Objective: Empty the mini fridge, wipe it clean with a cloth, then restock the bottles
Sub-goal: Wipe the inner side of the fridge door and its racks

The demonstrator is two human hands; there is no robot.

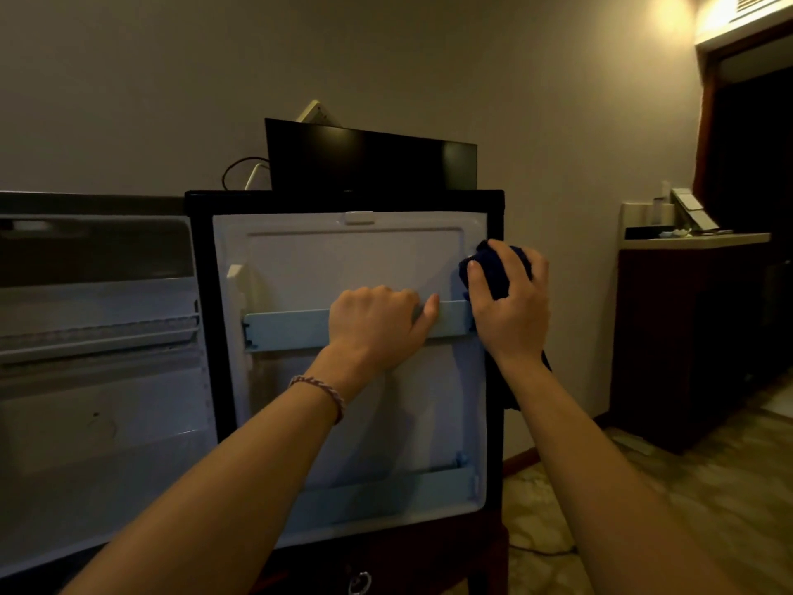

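The mini fridge door (343,259) stands swung open, its white inner liner facing me. My left hand (377,324) grips the upper door shelf rail (283,330), fingers curled over its top edge. At the door's right edge, my right hand (510,302) holds a dark blue cloth (493,268) and presses it against the liner, with part of the cloth hanging below my wrist. A lower door rail (386,487) sits near the bottom. The fridge interior (98,380) at the left shows a wire shelf and no bottles.
A black screen (369,165) with cables stands behind the door's top. A dark wooden counter (686,337) with cups and a tray is at the right. Patterned floor (643,487) lies below it. A drawer ring pull (359,581) shows beneath the door.
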